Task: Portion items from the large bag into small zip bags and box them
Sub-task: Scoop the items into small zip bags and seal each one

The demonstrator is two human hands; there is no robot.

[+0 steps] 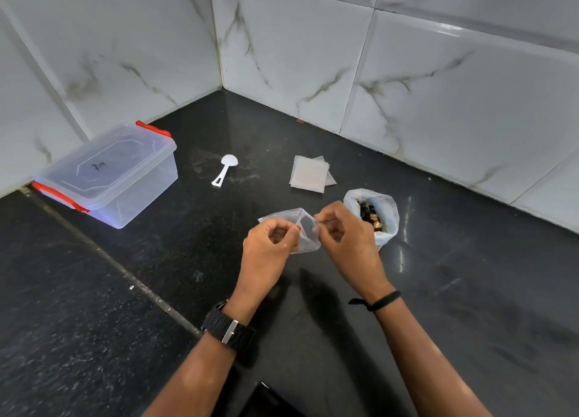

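Note:
A small clear zip bag [305, 228] hangs above the black counter, its mouth spread between both hands. My left hand [269, 244] pinches its left edge and my right hand [346, 231] pinches its right edge. Just behind my right hand stands the large bag [380, 211], rolled open, with dark and tan pieces inside. A stack of flat small zip bags [310, 173] lies behind it. The clear plastic box [125, 178] with red clips sits at the left, lid on. A white plastic scoop [224, 169] lies between the box and the stack.
The black stone counter [156, 291] meets white marble-look tiled walls [313, 56] in a corner at the back. A seam runs diagonally across the counter on the left. A dark object [269, 401] shows at the bottom edge.

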